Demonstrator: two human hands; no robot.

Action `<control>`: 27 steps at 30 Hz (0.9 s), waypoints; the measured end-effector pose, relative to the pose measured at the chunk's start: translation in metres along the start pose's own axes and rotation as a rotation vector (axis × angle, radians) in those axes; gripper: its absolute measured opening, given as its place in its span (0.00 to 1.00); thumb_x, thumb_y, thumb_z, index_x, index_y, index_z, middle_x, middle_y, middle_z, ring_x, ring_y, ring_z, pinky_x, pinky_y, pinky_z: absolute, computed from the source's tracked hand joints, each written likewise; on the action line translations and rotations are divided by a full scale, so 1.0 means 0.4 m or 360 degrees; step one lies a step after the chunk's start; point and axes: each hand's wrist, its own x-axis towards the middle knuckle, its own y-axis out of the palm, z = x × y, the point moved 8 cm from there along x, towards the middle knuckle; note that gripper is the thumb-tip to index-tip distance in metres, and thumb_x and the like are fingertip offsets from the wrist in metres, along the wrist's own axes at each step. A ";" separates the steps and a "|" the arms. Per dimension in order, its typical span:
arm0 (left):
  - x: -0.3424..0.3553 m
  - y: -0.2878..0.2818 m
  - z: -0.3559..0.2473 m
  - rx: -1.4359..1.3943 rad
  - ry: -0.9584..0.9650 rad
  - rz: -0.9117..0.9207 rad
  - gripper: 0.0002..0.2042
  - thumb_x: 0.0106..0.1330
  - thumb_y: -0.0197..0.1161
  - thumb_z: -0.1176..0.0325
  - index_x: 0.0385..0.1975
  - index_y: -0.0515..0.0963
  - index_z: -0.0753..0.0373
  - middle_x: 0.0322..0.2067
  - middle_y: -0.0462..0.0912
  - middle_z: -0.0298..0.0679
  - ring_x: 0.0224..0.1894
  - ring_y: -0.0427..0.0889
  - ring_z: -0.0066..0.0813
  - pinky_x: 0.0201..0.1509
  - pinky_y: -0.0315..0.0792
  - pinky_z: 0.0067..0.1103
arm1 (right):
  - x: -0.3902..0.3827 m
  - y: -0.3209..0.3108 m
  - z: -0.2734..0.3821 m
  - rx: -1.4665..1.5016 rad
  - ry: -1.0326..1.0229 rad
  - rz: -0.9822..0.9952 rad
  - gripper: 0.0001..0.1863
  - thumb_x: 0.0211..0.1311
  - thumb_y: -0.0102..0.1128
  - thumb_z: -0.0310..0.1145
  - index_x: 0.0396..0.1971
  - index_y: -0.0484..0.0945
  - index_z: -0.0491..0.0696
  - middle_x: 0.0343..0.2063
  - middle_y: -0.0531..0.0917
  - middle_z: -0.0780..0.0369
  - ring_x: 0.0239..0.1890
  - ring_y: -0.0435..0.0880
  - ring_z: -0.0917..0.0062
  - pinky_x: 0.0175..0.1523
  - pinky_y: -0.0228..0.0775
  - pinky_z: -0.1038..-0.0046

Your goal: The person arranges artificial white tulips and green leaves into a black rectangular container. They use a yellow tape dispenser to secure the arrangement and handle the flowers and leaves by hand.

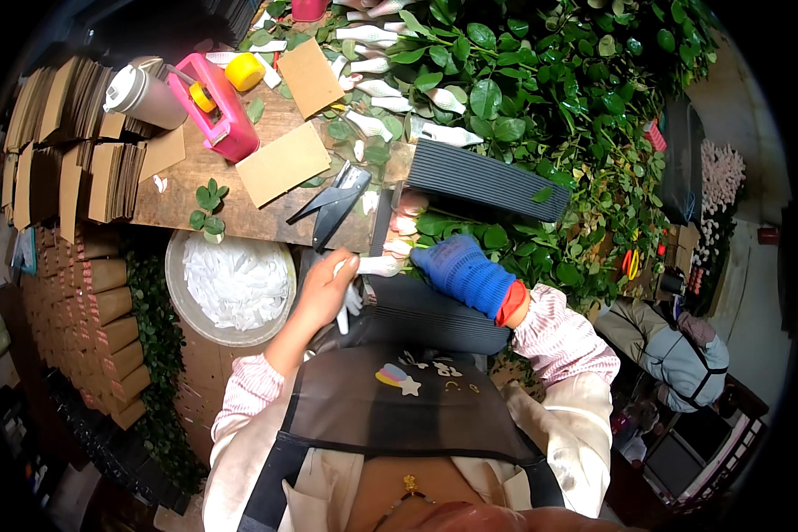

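Note:
My bare left hand (pixel 324 288) is closed on a white bud sleeve (pixel 381 265), which points right toward the rose heads. More white sleeves (pixel 350 306) hang below its fingers. My right hand (pixel 459 269), in a blue knit glove, has its fingers closed at a rose stem just right of that sleeve; the grip itself is partly hidden. Pale pink roses (pixel 405 220) lie just beyond, between two ribbed black pads (pixel 488 180). A black stapler-like tool (pixel 344 197) rests on the wooden table (pixel 279 217). Left of my left hand stands a basin (pixel 176 288) heaped with white sleeves (pixel 239 279).
Leafy rose stems (pixel 523 80) pile up at the far right, with sleeved buds (pixel 368 124) along their left side. Cardboard pieces (pixel 284 164), a pink plastic holder (pixel 217 111) and a white-lidded bottle (pixel 146 96) occupy the far left. Another person (pixel 683 363) is at right.

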 end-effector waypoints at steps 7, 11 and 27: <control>-0.130 -0.288 0.068 -0.0388 -0.0140 -0.0461 0.13 0.76 0.60 0.57 0.34 0.79 0.59 0.24 0.77 0.27 0.26 0.74 0.14 0.31 0.68 0.16 | -0.031 0.012 -0.025 -0.0105 0.0071 -0.0004 0.10 0.68 0.53 0.38 0.41 0.77 0.50 0.32 0.87 0.56 0.37 0.89 0.60 0.39 0.78 0.57; -0.207 -0.405 0.075 0.1757 -0.0638 -0.0283 0.13 0.68 0.65 0.58 0.35 0.82 0.63 0.26 0.83 0.42 0.35 0.86 0.43 0.42 0.77 0.35 | -0.074 -0.041 -0.005 0.0077 0.0100 -0.0138 0.11 0.67 0.54 0.36 0.39 0.83 0.49 0.37 0.89 0.55 0.39 0.90 0.63 0.42 0.78 0.58; 0.082 0.072 -0.161 0.1084 0.0916 0.0268 0.37 0.57 0.76 0.66 0.68 0.68 0.60 0.62 0.69 0.48 0.64 0.69 0.52 0.67 0.68 0.36 | -0.042 -0.023 0.005 -0.0048 0.0109 -0.0102 0.11 0.68 0.52 0.34 0.43 0.80 0.48 0.37 0.90 0.55 0.41 0.90 0.63 0.40 0.79 0.60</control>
